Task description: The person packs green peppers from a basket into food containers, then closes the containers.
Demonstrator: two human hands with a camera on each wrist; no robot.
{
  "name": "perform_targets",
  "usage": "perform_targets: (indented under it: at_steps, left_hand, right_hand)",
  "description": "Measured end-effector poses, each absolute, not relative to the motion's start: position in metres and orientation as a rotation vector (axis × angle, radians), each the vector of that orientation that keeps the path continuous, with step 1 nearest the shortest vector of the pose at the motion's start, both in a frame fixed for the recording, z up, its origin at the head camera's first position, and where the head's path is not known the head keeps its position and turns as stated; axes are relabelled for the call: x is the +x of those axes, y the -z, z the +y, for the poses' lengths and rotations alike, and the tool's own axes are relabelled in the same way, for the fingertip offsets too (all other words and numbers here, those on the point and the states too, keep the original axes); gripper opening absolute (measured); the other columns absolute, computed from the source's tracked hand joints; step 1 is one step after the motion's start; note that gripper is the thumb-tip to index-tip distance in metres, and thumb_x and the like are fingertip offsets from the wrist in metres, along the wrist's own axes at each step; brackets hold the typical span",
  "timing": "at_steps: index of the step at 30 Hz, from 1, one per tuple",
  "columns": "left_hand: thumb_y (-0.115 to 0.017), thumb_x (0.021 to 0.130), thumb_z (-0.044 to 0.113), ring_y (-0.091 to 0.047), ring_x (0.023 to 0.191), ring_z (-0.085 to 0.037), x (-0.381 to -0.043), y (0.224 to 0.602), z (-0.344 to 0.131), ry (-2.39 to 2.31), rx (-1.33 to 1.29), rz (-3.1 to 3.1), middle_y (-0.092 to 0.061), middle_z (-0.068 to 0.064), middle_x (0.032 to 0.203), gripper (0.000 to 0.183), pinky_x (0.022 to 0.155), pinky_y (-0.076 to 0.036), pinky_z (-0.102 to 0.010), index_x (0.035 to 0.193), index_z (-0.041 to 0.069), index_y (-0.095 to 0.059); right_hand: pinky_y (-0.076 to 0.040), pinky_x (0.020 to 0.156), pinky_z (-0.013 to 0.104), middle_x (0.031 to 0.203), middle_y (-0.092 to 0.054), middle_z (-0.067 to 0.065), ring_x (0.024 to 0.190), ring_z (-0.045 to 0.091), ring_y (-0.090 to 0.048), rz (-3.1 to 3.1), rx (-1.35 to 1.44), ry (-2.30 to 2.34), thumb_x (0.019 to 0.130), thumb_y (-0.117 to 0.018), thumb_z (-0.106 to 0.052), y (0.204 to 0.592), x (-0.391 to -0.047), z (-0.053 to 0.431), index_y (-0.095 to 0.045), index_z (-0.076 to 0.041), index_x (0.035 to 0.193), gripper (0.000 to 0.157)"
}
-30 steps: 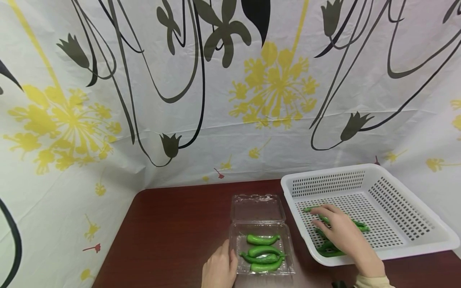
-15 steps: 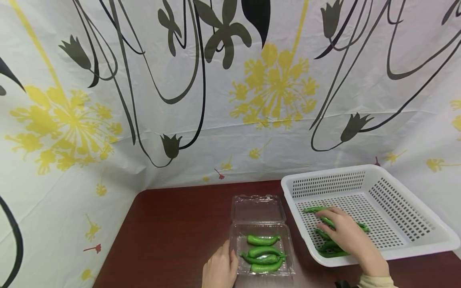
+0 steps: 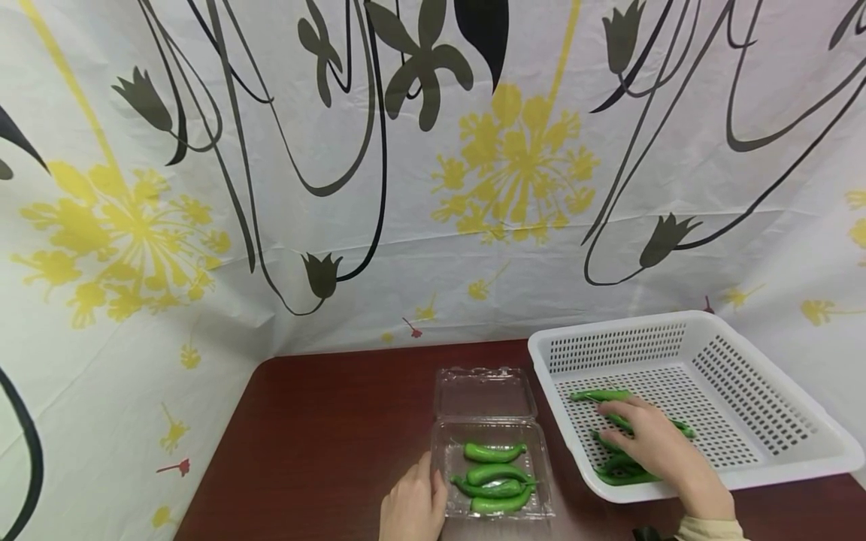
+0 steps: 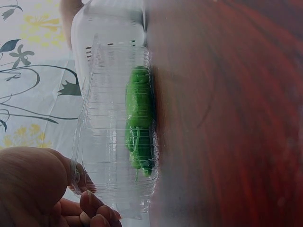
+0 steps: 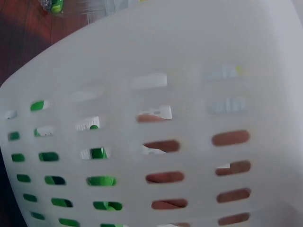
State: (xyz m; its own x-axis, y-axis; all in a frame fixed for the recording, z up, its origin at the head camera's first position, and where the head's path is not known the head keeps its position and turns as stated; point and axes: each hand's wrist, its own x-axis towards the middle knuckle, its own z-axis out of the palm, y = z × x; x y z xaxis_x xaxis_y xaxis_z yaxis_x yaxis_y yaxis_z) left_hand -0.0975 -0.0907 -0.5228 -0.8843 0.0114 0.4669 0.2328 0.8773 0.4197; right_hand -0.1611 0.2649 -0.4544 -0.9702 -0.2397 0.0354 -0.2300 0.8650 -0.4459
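A clear plastic clamshell container (image 3: 440, 451) lies with its lid (image 3: 485, 394) folded back. Several green peppers (image 3: 496, 474) rest inside it, also seen through its side in the left wrist view. My left hand (image 3: 411, 502) pinches the near left rim between thumb and fingers; the left wrist view shows the fingers (image 4: 97, 210) at that edge. My right hand (image 3: 652, 443) hovers low inside a white slotted basket (image 3: 785, 402), thumb and fingers apart around a green pepper (image 3: 619, 423). More peppers (image 3: 619, 469) lie beneath it, partly hidden. Contact there is not clear.
The basket stands at the right of a dark red-brown table (image 3: 325, 436), close to the container's right side. Its wall (image 5: 189, 56) blocks most of the right wrist view. A patterned white cloth (image 3: 406, 225) hangs behind the table.
My right hand has shifted slightly right and toward me within the basket, uncovering more of the far pepper. My left hand and the container have stayed in place.
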Motion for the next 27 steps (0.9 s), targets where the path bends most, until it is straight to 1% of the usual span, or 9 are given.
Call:
perform_targets:
  at_steps: [4, 7, 13, 18, 21, 24, 27]
  left_hand:
    - [-0.069, 0.085, 0.012, -0.07, 0.068, -0.026, -0.0971, 0.5236, -0.09, 0.642, -0.171, -2.573, -0.07, -0.005, 0.082, 0.026, 0.047, -0.049, -0.039, 0.11, 0.004, -0.069]
    - [-0.069, 0.085, 0.012, -0.07, 0.069, -0.026, -0.0971, 0.5239, -0.0901, 0.641, -0.17, -2.572, -0.07, -0.005, 0.082, 0.026, 0.048, -0.049, -0.039, 0.11, 0.004, -0.069]
    - [-0.07, 0.085, 0.013, -0.069, 0.068, -0.026, -0.098, 0.524, -0.0912, 0.646, -0.174, -2.589, -0.07, -0.004, 0.083, 0.027, 0.047, -0.048, -0.039, 0.111, 0.004, -0.069]
    - [-0.07, 0.086, 0.014, -0.07, 0.07, -0.026, -0.0984, 0.5234, -0.0913, 0.656, -0.171, -2.608, -0.071, -0.005, 0.085, 0.029, 0.048, -0.049, -0.039, 0.112, 0.003, -0.069]
    - [-0.07, 0.086, 0.014, -0.07, 0.071, -0.026, -0.0985, 0.523, -0.0914, 0.661, -0.17, -2.618, -0.071, -0.005, 0.086, 0.029, 0.048, -0.049, -0.039, 0.113, 0.004, -0.069]
    - [-0.069, 0.087, 0.014, -0.07, 0.071, -0.026, -0.0984, 0.5228, -0.0917, 0.664, -0.169, -2.626, -0.071, -0.005, 0.086, 0.028, 0.048, -0.049, -0.039, 0.113, 0.004, -0.069]
    - [-0.069, 0.087, 0.014, -0.07, 0.072, -0.026, -0.0982, 0.5227, -0.0918, 0.665, -0.17, -2.629, -0.071, -0.005, 0.087, 0.028, 0.048, -0.049, -0.039, 0.113, 0.004, -0.069]
  right_hand:
    - [-0.051, 0.086, 0.058, 0.125, -0.06, 0.029, 0.112, 0.049, -0.06, 2.989, -0.36, 0.712, 0.087, -0.077, -0.018, 0.4555, -0.163, 0.2665, -0.066, 0.003, 0.123, 0.042]
    - [-0.051, 0.086, 0.057, 0.122, -0.063, 0.026, 0.109, 0.046, -0.062, 2.981, -0.352, 0.707, 0.086, -0.079, -0.019, 0.4563, -0.1644, 0.2678, -0.066, 0.003, 0.123, 0.044]
    - [-0.05, 0.086, 0.058, 0.117, -0.066, 0.025, 0.108, 0.046, -0.062, 2.95, -0.308, 0.673, 0.083, -0.082, -0.02, 0.4559, -0.1674, 0.2694, -0.066, 0.005, 0.122, 0.049]
    - [-0.052, 0.08, 0.054, 0.107, -0.068, 0.021, 0.1, 0.043, -0.064, 2.883, -0.247, 0.667, 0.081, -0.083, -0.021, 0.4551, -0.1683, 0.2697, -0.066, 0.005, 0.121, 0.05]
    - [-0.053, 0.077, 0.052, 0.105, -0.067, 0.019, 0.096, 0.04, -0.065, 2.845, -0.215, 0.665, 0.081, -0.083, -0.021, 0.4559, -0.1679, 0.27, -0.066, 0.004, 0.12, 0.05]
    - [-0.052, 0.073, 0.048, 0.099, -0.066, 0.013, 0.089, 0.032, -0.065, 2.835, -0.215, 0.668, 0.081, -0.083, -0.019, 0.4576, -0.1666, 0.2704, -0.067, 0.003, 0.118, 0.046]
    - [-0.049, 0.069, 0.043, 0.09, -0.061, 0.005, 0.08, 0.021, -0.059, 2.837, -0.223, 0.688, 0.081, -0.083, -0.016, 0.4591, -0.1653, 0.2703, -0.069, 0.0, 0.113, 0.039]
